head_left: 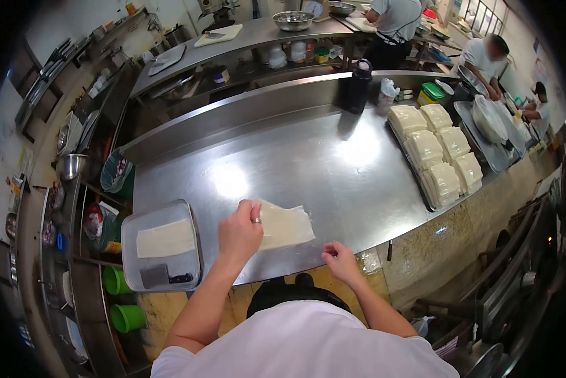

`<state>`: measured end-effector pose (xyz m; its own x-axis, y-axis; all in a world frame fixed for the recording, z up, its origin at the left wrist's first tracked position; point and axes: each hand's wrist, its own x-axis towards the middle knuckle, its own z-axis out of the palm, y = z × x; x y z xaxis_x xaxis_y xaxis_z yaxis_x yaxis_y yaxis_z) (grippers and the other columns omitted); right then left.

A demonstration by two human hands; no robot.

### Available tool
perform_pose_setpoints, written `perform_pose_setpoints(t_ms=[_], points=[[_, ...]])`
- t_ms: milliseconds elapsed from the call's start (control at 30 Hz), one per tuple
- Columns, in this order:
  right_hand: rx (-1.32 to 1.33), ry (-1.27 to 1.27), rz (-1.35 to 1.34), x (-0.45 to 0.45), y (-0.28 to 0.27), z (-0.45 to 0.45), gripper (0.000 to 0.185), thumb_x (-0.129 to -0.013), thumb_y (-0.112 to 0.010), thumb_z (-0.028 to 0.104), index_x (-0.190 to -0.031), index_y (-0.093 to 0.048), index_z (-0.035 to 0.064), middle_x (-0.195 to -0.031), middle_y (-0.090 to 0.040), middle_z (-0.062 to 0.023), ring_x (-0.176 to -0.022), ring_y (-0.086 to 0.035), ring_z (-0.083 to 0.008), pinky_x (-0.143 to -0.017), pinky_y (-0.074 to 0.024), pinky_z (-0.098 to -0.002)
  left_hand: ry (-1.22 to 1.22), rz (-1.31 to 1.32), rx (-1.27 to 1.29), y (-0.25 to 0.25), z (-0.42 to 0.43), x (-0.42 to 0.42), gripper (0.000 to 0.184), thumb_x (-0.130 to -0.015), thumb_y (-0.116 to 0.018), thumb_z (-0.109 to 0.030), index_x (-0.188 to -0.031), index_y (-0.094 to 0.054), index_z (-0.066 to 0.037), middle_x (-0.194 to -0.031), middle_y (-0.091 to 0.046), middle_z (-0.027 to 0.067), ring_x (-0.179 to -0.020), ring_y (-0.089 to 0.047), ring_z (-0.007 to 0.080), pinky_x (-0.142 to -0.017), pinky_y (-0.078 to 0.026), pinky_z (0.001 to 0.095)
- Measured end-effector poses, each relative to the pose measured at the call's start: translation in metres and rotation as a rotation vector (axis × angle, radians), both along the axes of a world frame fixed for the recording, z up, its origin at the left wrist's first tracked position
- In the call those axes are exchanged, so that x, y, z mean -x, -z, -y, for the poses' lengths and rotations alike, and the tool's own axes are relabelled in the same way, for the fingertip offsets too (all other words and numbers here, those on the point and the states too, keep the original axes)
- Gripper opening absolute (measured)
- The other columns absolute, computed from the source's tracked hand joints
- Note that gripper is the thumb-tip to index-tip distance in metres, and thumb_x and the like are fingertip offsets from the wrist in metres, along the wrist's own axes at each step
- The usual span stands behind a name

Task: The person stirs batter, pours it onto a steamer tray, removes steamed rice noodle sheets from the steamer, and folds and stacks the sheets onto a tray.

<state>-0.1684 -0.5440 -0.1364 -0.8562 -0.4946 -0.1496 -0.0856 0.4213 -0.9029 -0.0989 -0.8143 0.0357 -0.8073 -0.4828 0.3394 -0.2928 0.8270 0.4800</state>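
My left hand (240, 232), with a ring on one finger, pinches the left edge of a pale rectangular dough sheet (287, 225) near the front edge of the steel table (188, 157). Just right of and below the sheet, my right hand (341, 259) is held with its fingers curled together, apart from the dough; what is between them, if anything, is too small to make out. On the left, a metal tray (129, 227) holds another flat dough sheet (166, 239) and a broad blade with a black handle (181, 278).
Plastic-wrapped pale stacks (424, 148) stand on a dark tray at the right. A black bottle (360, 82) and a green-lidded tub (431, 93) are at the back. Several people work beyond, one at the far counter (396, 22). Green buckets (127, 318) stand at lower left.
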Motion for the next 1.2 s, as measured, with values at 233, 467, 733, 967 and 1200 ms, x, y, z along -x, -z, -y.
perform_pose_setpoints(t_ms=[233, 467, 733, 967, 1200], points=[[0.245, 0.184, 0.301, 0.033, 0.023, 0.007, 0.030, -0.089, -0.073, 0.009, -0.117, -0.066, -0.0027, -0.102, -0.073, -0.0097, -0.094, -0.068, -0.0199, -0.085, -0.0551, -0.0346, 0.206, -0.079, 0.005, -0.093, -0.054, 0.029, 0.015, -0.099, -0.063, -0.019, -0.094, -0.062, -0.005, -0.063, -0.062, 0.0193, -0.060, -0.063, 0.0431, -0.054, -0.047, 0.0502], [1.098, -0.190, 1.039, 0.039, 0.027, 0.053, 0.043, -0.093, -0.067, 0.004, -0.134, -0.057, -0.0013, -0.126, -0.068, -0.0118, -0.112, -0.067, -0.0252, -0.096, -0.0551, -0.0390, 0.125, -0.075, -0.067, -0.145, -0.024, -0.010, 0.017, -0.098, -0.064, -0.019, -0.090, -0.062, -0.004, -0.060, -0.061, 0.0188, -0.057, -0.063, 0.0426, -0.054, -0.048, 0.0501], [0.628, -0.137, 1.009, -0.040, -0.030, 0.142, 0.030, -0.099, -0.062, 0.006, -0.127, -0.063, -0.0039, -0.121, -0.070, -0.0139, -0.109, -0.070, -0.0266, -0.095, -0.0569, -0.0433, -0.283, 0.087, -0.188, -0.041, 0.151, -0.135, 0.027, -0.099, -0.063, -0.021, -0.083, -0.058, 0.001, -0.066, -0.057, 0.0245, -0.064, -0.053, 0.0464, -0.058, -0.040, 0.0512], [0.243, -0.230, 0.839, -0.121, -0.030, 0.309, 0.026, -0.100, -0.059, 0.006, -0.122, -0.068, -0.0046, -0.108, -0.072, -0.0100, -0.093, -0.070, -0.0192, -0.080, -0.0566, -0.0346, -0.539, 0.189, -0.374, 0.099, 0.301, -0.272, 0.027, -0.099, -0.062, -0.025, -0.087, -0.060, 0.000, -0.077, -0.065, 0.0251, -0.078, -0.061, 0.0505, -0.067, -0.046, 0.0549], [0.070, -0.257, 0.694, -0.152, -0.022, 0.432, 0.026, -0.099, -0.061, 0.009, -0.121, -0.070, -0.0013, -0.096, -0.071, -0.0032, -0.076, -0.064, -0.0119, -0.061, -0.0502, -0.0278, -0.619, 0.125, -0.474, 0.147, 0.409, -0.327, 0.027, -0.100, -0.062, -0.027, -0.093, -0.063, -0.001, -0.078, -0.066, 0.0240, -0.077, -0.063, 0.0469, -0.069, -0.048, 0.0520]])
